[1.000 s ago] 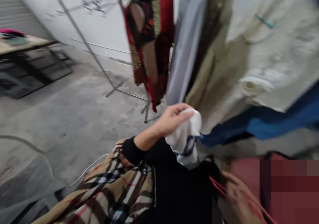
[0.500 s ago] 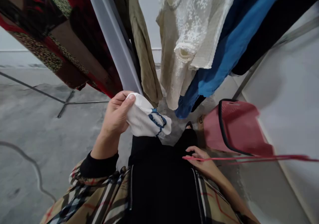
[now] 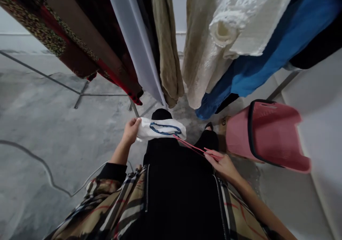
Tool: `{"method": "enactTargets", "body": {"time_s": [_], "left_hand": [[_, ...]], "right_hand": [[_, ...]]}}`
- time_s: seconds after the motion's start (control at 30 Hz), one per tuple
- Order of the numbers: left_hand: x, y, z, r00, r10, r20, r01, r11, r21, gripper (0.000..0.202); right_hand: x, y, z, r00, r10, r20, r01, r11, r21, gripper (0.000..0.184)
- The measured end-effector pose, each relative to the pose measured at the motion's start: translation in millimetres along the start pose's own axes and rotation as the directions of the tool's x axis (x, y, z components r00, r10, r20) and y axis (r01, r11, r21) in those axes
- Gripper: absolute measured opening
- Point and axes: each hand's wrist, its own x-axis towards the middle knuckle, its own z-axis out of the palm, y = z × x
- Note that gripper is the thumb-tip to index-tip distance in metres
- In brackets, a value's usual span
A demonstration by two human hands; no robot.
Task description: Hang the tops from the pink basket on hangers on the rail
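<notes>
At frame centre, the red hanger pinched in the right hand has swung to touch the white garment the left hand grips.

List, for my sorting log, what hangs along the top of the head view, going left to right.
Red patterned garment → grey cloth → olive cloth → cream lace top → blue garment. Below them, the left hand holds a white cloth; the right hand holds a red hanger.
</notes>
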Motion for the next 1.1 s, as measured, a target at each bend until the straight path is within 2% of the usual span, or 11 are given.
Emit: {"method": "enactTargets", "body": {"time_s": [0.07,0.13,0.23,0.4,0.53,0.6,0.7,0.87,1.0,1.1], "left_hand": [[7.4,-31.6,0.4,0.998,-0.044,-0.04,0.048,0.991,0.125,0.04],[10.9,-53.4,2.5,0.996,-0.063,-0.066,0.078,0.964,0.253,0.034],[10.6,-66.8,8.9,0.996,-0.034,-0.088,0.066,0.914,0.4,0.021],[7.5,-56.6,20.0,0.993,0.082,-0.08,-0.031,0.862,0.506,0.03],[8.8,-48.2,22.3,0.998,0.068,0.013,-0.065,0.859,0.507,0.035],[9.1,-47.7,22.0,0.998,0.049,0.026,-0.056,0.869,0.491,0.031],[7.1,-47.3,21.6,0.999,0.037,0.028,-0.045,0.908,0.417,0.024],[-4.3,-35.6,23.2,0.992,0.094,0.083,-0.109,0.975,0.196,0.041],[-16.6,-21.8,23.0,0.978,0.186,0.096,-0.196,0.975,0.106,0.045],[-24.4,-14.6,18.8,0.96,0.269,0.075,-0.277,0.952,0.128,0.038]], "right_hand": [[9.7,0.3,2.8,0.998,-0.057,-0.022,0.057,0.998,-0.009,0.039],[20.9,-0.4,6.9,0.992,-0.119,-0.033,0.118,0.992,-0.047,0.041],[36.4,-5.7,11.8,0.981,-0.189,-0.044,0.18,0.971,-0.156,0.042],[49.4,-20.0,9.6,0.967,-0.251,-0.035,0.234,0.94,-0.248,0.041],[51.5,-28.1,3.2,0.963,-0.27,-0.009,0.257,0.925,-0.279,0.039],[52.8,-32.5,-0.9,0.965,-0.261,-0.004,0.248,0.923,-0.294,0.038],[57.5,-42.2,-6.3,0.963,-0.268,-0.024,0.252,0.93,-0.269,0.037],[73.1,-66.4,0.7,0.929,-0.367,-0.05,0.353,0.918,-0.179,0.034],[86.5,-85.0,16.4,0.919,-0.393,-0.035,0.371,0.891,-0.261,0.035],[94.8,-90.7,19.2,0.916,-0.4,0.015,0.39,0.885,-0.252,0.034]]}}
